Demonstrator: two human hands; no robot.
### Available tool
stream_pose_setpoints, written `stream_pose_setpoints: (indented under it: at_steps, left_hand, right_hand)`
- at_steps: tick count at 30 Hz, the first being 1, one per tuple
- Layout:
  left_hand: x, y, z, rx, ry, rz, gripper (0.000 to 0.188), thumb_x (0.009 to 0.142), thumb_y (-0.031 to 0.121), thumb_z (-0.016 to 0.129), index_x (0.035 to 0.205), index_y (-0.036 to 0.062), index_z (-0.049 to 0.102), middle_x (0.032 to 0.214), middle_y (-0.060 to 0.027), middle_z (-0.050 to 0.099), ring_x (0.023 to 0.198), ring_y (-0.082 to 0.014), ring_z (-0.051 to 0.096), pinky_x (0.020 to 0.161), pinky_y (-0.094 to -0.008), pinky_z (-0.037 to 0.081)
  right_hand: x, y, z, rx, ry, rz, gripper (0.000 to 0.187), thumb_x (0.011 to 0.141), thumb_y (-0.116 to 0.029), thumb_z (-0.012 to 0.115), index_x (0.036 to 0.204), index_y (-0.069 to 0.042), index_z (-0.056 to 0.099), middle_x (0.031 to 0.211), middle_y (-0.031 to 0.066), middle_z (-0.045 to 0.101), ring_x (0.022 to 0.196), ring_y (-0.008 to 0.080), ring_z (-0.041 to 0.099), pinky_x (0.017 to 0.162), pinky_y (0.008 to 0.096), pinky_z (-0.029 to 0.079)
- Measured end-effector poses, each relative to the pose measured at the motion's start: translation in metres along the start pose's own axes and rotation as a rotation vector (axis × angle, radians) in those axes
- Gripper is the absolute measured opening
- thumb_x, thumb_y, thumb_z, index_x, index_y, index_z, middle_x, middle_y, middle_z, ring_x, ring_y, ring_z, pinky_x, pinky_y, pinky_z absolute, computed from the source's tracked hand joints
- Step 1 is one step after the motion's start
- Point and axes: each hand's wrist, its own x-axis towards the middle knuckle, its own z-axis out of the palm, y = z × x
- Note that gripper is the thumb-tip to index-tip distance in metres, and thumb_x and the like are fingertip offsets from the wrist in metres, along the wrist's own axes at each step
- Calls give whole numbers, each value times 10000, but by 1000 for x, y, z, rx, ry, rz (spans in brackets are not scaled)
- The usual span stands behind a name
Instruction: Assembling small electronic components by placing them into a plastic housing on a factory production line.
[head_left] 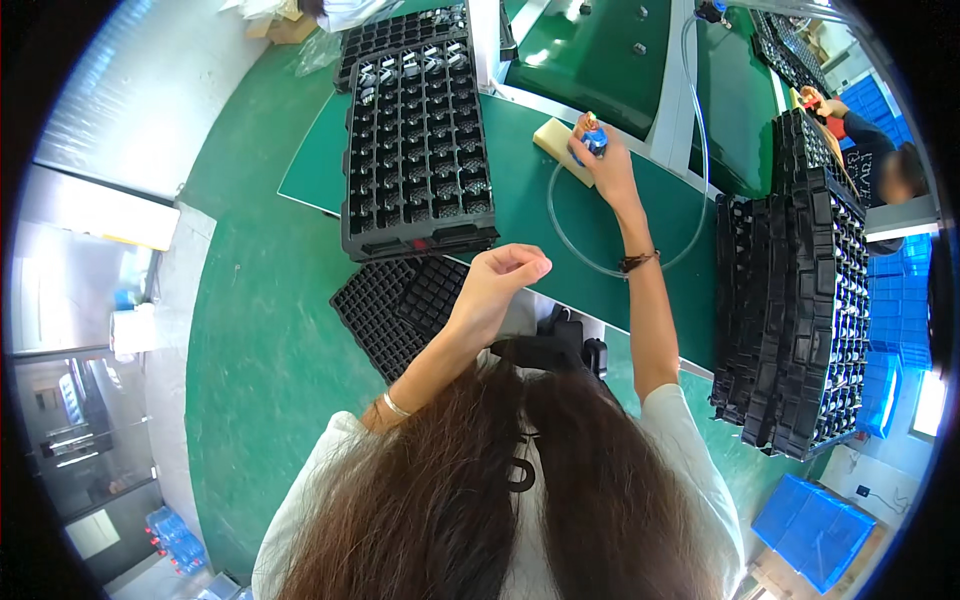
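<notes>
My right hand [608, 168] reaches over the green worktable [655, 215], its fingers wrapped round a small blue tool [594, 140] with a brass-coloured tip. A clear hose [562, 238] loops round below that hand and seems to run to the tool. Beside the tool lies a pale yellow block [560, 148], partly hidden by my fingers. My left hand [500, 285] hovers near the table's front edge, thumb and fingertips pinched together. Whatever may be between them is too small to make out. To its upper left stands a black compartment tray [420, 150] with small metallic parts in its far pockets.
Tall stacks of black trays [795, 320] stand on the right. More black trays [385, 315] lie low, below the table's left end. Beyond a metal frame runs a green conveyor belt [600, 60] with a few small parts. A co-worker [880, 165] is at the far right, near blue crates [900, 300].
</notes>
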Motion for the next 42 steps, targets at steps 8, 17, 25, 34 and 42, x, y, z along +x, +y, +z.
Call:
stream_pose_setpoints:
  at_steps: [8,17,25,34,42]
  left_hand:
    - [-12,19,-12,-2,-40,93,55,768,30,665,748,35,614,875,-16,579,816,-90,522,788,-233,390]
    - [-7,91,-38,263,-25,327,212,757,96,676,644,83,498,824,-34,542,762,-102,475,710,-227,366]
    - [-3,92,-51,215,55,266,200,818,104,630,689,103,477,849,-19,528,754,-85,447,715,-213,350]
    - [2,81,-62,169,92,228,192,832,84,602,692,101,472,860,-25,528,763,-92,459,718,-220,372]
    - [8,103,-68,419,195,315,195,876,135,553,699,58,522,806,-15,558,709,-79,459,700,-207,369]
  right_hand:
    - [-12,-7,-3,-17,54,-108,799,578,-316,827,1216,-48,426,1047,117,515,926,254,537,754,337,463]
    - [-9,2,-2,-55,72,-61,720,619,-291,801,1195,-34,453,1020,123,566,890,215,557,787,327,458]
    - [-10,-6,2,-56,98,-10,416,732,-197,697,1068,-19,528,994,169,581,918,346,556,781,382,454]
    - [-5,-3,12,-77,135,-84,383,740,-187,687,1040,0,539,947,188,589,867,357,569,762,389,458]
    - [-3,-6,13,-81,136,-84,374,725,-164,689,1032,-6,545,959,183,586,885,355,564,767,400,459]
